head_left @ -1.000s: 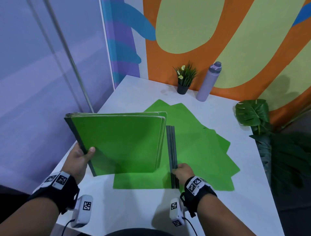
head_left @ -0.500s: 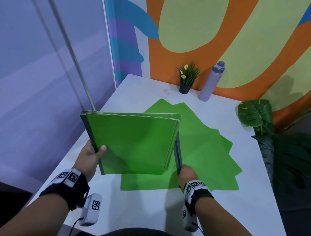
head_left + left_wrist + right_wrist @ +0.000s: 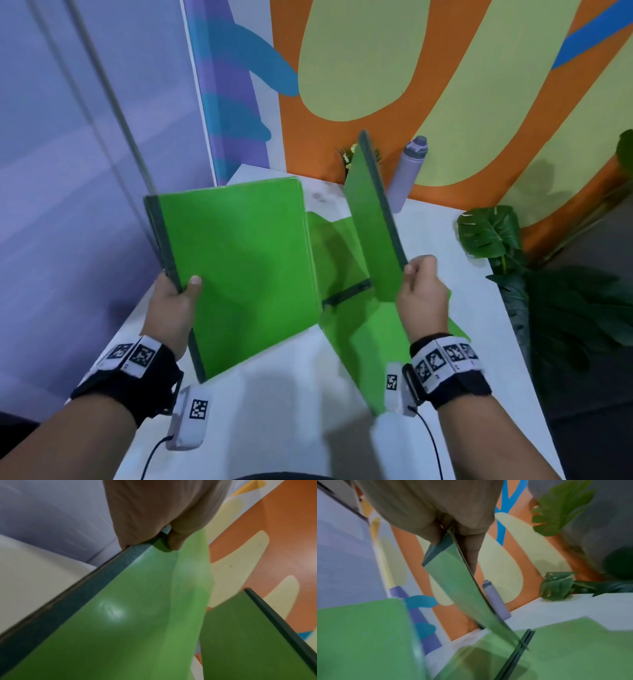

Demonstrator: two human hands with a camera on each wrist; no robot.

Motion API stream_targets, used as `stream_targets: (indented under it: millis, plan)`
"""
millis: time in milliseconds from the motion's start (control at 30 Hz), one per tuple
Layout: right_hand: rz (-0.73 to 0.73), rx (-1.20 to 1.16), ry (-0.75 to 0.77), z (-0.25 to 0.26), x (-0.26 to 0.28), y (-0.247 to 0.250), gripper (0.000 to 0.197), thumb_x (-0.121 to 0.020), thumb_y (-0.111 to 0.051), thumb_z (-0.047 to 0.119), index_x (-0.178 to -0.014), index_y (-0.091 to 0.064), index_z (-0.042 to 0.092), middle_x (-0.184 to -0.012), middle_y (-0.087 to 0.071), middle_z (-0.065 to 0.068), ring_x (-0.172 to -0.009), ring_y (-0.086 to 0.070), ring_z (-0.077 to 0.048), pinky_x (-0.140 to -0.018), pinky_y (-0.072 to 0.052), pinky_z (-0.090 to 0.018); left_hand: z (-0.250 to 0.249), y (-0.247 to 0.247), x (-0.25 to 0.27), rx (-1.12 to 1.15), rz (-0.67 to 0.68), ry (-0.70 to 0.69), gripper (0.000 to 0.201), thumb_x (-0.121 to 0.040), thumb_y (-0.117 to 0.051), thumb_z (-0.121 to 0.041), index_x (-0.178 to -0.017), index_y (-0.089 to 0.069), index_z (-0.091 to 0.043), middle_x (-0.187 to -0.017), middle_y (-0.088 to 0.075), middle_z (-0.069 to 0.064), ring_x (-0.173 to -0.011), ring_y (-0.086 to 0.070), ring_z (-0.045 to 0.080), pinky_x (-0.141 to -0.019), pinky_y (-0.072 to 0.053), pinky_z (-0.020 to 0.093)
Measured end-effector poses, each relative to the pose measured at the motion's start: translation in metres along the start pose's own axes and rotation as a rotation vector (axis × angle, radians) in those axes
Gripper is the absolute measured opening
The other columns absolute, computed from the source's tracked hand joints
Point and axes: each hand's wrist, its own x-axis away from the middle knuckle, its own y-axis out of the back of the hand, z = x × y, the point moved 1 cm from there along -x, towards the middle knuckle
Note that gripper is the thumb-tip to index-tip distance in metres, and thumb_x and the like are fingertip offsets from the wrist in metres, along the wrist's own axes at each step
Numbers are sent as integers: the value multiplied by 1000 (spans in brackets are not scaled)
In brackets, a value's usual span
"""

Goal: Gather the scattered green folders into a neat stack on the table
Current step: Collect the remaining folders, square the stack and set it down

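Observation:
My left hand (image 3: 178, 294) grips a stack of green folders (image 3: 239, 267) by its dark spine, held tilted above the white table (image 3: 291, 421); the thumb lies on the top cover. In the left wrist view that hand (image 3: 164, 534) clamps the stack (image 3: 120, 622) at the spine edge. My right hand (image 3: 419, 284) pinches one green folder (image 3: 371, 219) by a corner and holds it raised, nearly on edge, right of the stack. The right wrist view shows the same pinch (image 3: 452, 534) on this folder (image 3: 462, 588). Several more green folders (image 3: 346, 325) lie fanned on the table beneath.
A lilac bottle (image 3: 406, 174) and a small potted plant (image 3: 347, 159), half hidden by the raised folder, stand at the table's far edge by the painted wall. A large leafy plant (image 3: 496, 236) stands off the table's right side. A glass partition lies left.
My right hand has lifted one folder off the fanned pile and swung it up on edge. The left hand has raised and tilted its stack.

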Motion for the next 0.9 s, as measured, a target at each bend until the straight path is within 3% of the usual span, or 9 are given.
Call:
stream_targets:
  millis: [100, 200, 300, 367, 467, 567, 700, 800, 900]
  plan:
    - [133, -11, 165, 12, 33, -29, 9, -99, -39, 20, -99, -42, 12, -96, -72, -17, -62, -64, -32, -53, -49, -34, -14, -26, 13, -34, 19, 29, 24, -97, -51, -30, -104, -46, -7, -88, -53, 12, -84, -51, 27, -74, -42, 40]
    - [360, 131, 316, 20, 69, -54, 28, -100, -37, 18, -124, -46, 6, -111, -69, -12, -51, -50, -9, -45, -37, -13, -11, -48, 22, 9, 68, 95, 28, -96, -52, -34, -104, -46, -7, -94, -55, 16, -86, -54, 29, -81, -46, 45]
    - [516, 260, 457, 18, 98, -71, 29, -92, -44, 1, -121, -45, 4, -152, -41, -11, -95, -69, -24, -64, -56, -24, 0, -61, 30, 64, 93, 149, 34, -84, -56, -49, -96, -47, -18, -99, -61, 21, -91, -62, 39, -83, -53, 57]
    - [560, 307, 587, 13, 113, -78, 22, -81, -51, -5, -99, -46, 7, -149, -42, -15, -123, -57, -33, -75, -61, -37, 3, -67, 35, 87, 98, 164, 35, -79, -56, -52, -92, -47, -20, -97, -63, 20, -86, -65, 37, -79, -54, 60]
    - [535, 374, 722, 7, 125, -82, 26, -78, -60, 6, -81, -36, 16, -142, -51, -13, -124, -57, -31, -77, -61, -36, -8, -69, 44, 58, 46, 144, 43, -87, -55, -53, -96, -47, -11, -82, -54, 11, -71, -55, 26, -73, -52, 52]
    - [535, 387, 787, 9, 133, -84, 15, -89, -51, 17, -81, -38, 13, -141, -53, -13, -124, -58, -30, -87, -58, -38, -9, -66, 48, 21, 56, 118, 57, -79, -62, -62, -106, -48, -13, -89, -58, 3, -79, -56, 24, -74, -50, 40]
    - [670, 350, 898, 6, 130, -83, 9, -92, -56, 25, -89, -52, 18, -145, -51, -4, -130, -52, -23, -103, -47, -42, 6, -60, 39, 74, 110, 76, 26, -83, -71, -28, -97, -50, -26, -96, -66, 6, -92, -66, 30, -88, -54, 52]
    - [548, 217, 572, -10, 98, -78, 21, -90, -56, 12, -108, -60, 23, -153, -37, 3, -141, -35, -17, -116, -32, -41, 5, -54, 33, 109, 216, 42, 20, -92, -59, -10, -97, -49, -26, -97, -63, 9, -91, -62, 32, -88, -53, 55]
    - [310, 17, -40, -25, 54, -54, 80, -82, -62, 0, -148, -26, 28, -162, -12, 3, -149, -13, -18, -121, -18, -41, -5, -49, 31, 214, 319, 4, 23, -96, -51, -1, -102, -51, -24, -96, -66, 4, -87, -61, 24, -84, -51, 49]
